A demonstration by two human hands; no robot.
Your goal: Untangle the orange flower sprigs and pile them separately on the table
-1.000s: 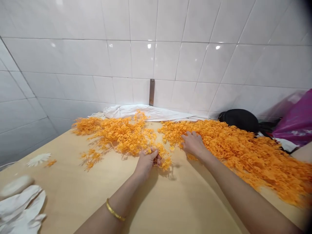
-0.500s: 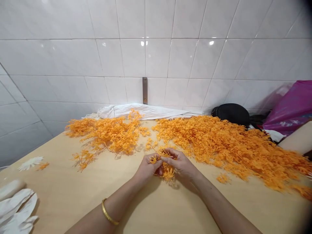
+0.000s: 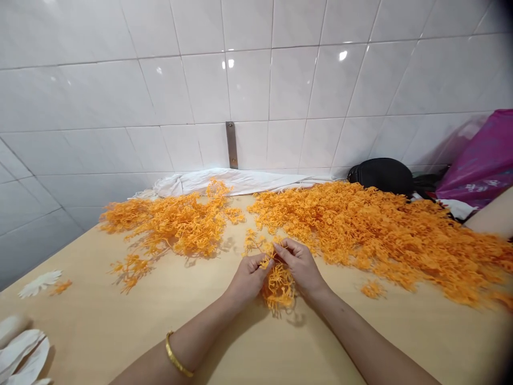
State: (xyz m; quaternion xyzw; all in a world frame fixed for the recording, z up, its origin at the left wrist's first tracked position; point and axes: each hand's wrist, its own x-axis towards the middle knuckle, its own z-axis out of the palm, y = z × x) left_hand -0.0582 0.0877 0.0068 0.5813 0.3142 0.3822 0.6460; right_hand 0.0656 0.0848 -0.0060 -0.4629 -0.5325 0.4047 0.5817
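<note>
My left hand (image 3: 250, 278) pinches an orange artificial flower sprig (image 3: 279, 286) between thumb and fingers, and part of the sprig dangles below toward the table. On its upper right side, my right hand (image 3: 300, 264) is closed on the same sprig with thumb and forefinger; the exact spot of the pinch is partly hidden. Just beyond both hands, small orange blossoms (image 3: 252, 241) reach up from the sprig or lie behind it; I cannot tell which. A gold bangle (image 3: 176, 357) circles my left wrist.
A large heap of orange sprigs (image 3: 360, 235) spreads along the right, a smaller heap (image 3: 180, 222) at the back left. White cloth (image 3: 240, 182) lies along the tiled wall. A black pouch (image 3: 380, 175) and purple bag (image 3: 481, 160) stand back right; white petal-like pieces (image 3: 30, 358) lie front left.
The view has tilted and shifted slightly. My hands have drawn a little apart, and more of the sprig now hangs between and below them.
</note>
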